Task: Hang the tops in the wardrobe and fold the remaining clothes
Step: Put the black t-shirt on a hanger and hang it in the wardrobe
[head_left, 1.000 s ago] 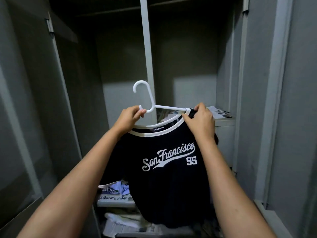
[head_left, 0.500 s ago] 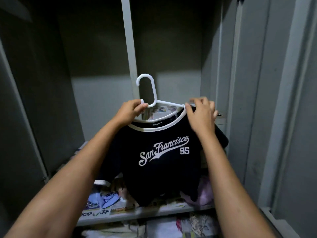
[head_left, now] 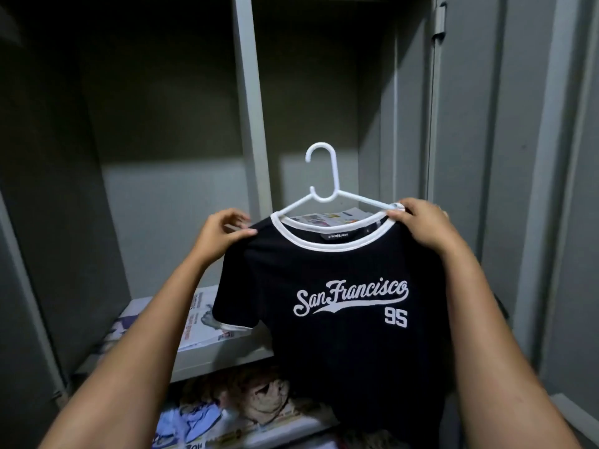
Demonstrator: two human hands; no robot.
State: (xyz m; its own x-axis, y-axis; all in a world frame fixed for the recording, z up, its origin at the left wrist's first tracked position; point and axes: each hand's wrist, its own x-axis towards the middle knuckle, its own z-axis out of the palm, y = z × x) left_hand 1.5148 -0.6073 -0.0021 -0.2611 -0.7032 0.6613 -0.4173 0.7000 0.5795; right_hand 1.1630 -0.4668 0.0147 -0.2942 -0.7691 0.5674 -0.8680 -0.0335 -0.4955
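Since half a second ago my left hand [head_left: 223, 236] has slid off the white plastic hanger [head_left: 327, 192] onto the shirt's shoulder.

Now I pinch the black San Francisco 95 T-shirt with white trim [head_left: 337, 306] at its left shoulder, thumb and fingers curled on the cloth; my right hand [head_left: 421, 225] grips the collar edge together with the hanger's right arm. The shirt hangs front toward me, long axis vertical, hook up and opening leftward, in front of the grey metal wardrobe [head_left: 534, 189]. Open room lies above, either side of the grey upright post [head_left: 249, 102]. Below, the shirt's hem passes the edge of the newspaper-lined shelf [head_left: 214, 354]; crumpled clothes [head_left: 259, 400] lie underneath.
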